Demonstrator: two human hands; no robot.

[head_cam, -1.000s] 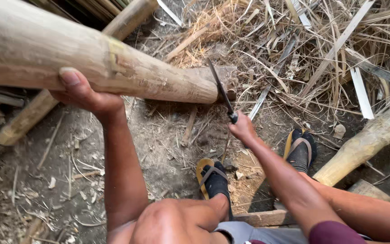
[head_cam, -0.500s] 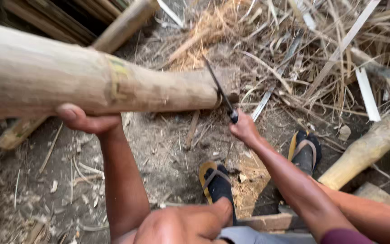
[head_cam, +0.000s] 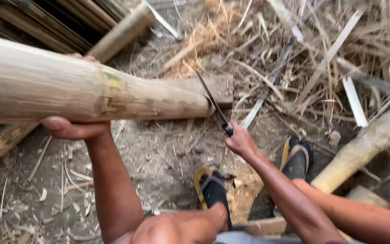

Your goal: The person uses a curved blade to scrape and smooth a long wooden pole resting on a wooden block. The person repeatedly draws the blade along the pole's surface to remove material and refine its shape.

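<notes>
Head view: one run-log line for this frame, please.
left hand: grips underside of thick pale bamboo pole | right hand: holds dark long-bladed knife at pole's end | pole end on wooden block | feet in yellow-soled sandals

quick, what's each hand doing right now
Left hand: closed around the underside of the thick bamboo pole, holding it up.
Right hand: closed on the handle of the knife, blade set against the pole's end.

Bamboo pole (head_cam: 91, 92) cut off left
</notes>
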